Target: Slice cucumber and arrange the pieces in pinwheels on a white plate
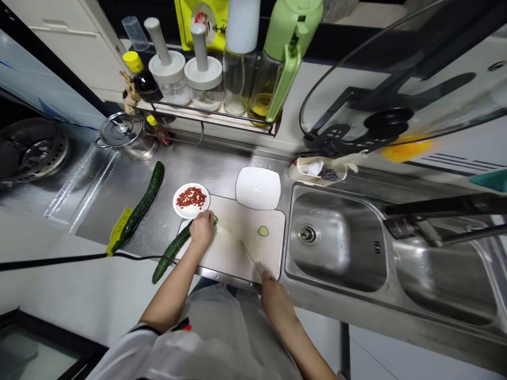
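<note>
My left hand is closed around a long dark green cucumber near its cut end. That cucumber lies slantwise over the left edge of a pale cutting board, its far end sticking out past the counter's front. In my right hand is the handle of a knife, whose thin blade points up and left over the board, apart from the cucumber. One cut cucumber piece rests on the board's right part. Behind my left hand stands a white plate of small chopped red pieces.
Another cucumber with a yellow tag lies left. A white dish touches the board's back area. The sink is right, a lidded pot back left. A rack holds jars and bottles; a glass lid hangs upper right.
</note>
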Motion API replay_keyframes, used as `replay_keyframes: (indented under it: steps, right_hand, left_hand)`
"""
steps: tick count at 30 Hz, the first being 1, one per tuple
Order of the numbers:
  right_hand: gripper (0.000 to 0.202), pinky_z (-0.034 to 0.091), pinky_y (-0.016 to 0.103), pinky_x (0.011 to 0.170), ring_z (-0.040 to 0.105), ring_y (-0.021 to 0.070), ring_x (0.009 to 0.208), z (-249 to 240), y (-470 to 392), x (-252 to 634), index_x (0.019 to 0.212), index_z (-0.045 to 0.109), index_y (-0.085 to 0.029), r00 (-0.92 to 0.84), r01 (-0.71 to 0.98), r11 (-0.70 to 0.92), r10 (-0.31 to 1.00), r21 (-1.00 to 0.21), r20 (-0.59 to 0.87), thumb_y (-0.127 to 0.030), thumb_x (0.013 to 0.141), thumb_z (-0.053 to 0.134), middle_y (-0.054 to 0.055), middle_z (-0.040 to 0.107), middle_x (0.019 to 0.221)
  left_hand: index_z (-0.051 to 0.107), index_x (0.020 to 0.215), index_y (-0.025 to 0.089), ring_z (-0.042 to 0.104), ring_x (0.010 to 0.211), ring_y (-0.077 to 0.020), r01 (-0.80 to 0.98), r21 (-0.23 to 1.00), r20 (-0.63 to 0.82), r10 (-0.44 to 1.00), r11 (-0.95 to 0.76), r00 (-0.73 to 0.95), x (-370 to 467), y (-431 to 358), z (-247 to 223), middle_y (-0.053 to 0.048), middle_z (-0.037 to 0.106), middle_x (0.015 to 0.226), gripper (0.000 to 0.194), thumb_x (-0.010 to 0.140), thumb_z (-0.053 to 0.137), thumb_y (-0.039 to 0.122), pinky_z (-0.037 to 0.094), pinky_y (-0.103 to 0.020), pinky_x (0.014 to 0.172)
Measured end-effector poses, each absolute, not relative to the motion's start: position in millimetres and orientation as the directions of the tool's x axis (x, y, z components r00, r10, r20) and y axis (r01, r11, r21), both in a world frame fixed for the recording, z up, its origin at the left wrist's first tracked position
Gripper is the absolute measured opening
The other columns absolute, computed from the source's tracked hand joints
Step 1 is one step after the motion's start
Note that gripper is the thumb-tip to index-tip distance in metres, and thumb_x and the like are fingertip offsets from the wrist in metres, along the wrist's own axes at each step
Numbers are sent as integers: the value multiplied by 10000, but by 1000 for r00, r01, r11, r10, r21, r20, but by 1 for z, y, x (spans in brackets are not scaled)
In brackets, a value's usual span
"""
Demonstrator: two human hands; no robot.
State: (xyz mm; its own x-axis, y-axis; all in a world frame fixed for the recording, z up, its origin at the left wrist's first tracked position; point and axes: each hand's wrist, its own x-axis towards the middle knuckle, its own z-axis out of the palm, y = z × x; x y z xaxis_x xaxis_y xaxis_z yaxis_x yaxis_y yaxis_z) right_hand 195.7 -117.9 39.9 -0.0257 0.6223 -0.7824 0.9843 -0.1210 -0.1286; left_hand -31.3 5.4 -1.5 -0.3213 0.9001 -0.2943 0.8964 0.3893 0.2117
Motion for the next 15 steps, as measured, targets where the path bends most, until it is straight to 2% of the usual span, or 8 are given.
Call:
replay_keyframes:
  steps: [7, 11, 15]
  right_hand:
    - [439, 473, 288, 688, 655, 242, 914, 47, -117, 189, 1123, 525, -118, -11, 987, -120, 610, -106, -792, 5, 851, 204, 146, 659, 1013]
    - [414, 478, 276, 675, 660, 226, 899, 44, -120, 187, 1096, 522, -135, 9, 987, -130, 616, -91, -788, -5, 860, 207, 143, 655, 1019]
    - [414, 481, 274, 684, 661, 220, 900, 45, -121, 186, 1103, 515, -125, 0, 987, -127, 623, -101, -782, -4, 863, 201, 152, 649, 1020]
  left_hand:
    - [615, 1046, 209, 574, 932, -175, 860, 458, -359, 932, 225, -52, 23, 17, -1, -63, 623, 1031, 248, 822, 515, 241, 417, -254, 790]
    - [605, 1049, 177, 561, 977, -189, 849, 484, -477, 877, 213, 51, 66, 21, -10, -90, 581, 1098, 278, 782, 557, 239, 418, -270, 845]
    - [581, 1054, 163, 559, 978, -203, 853, 490, -495, 862, 177, 106, 94, 17, -19, -102, 562, 1106, 276, 791, 546, 238, 423, -289, 848]
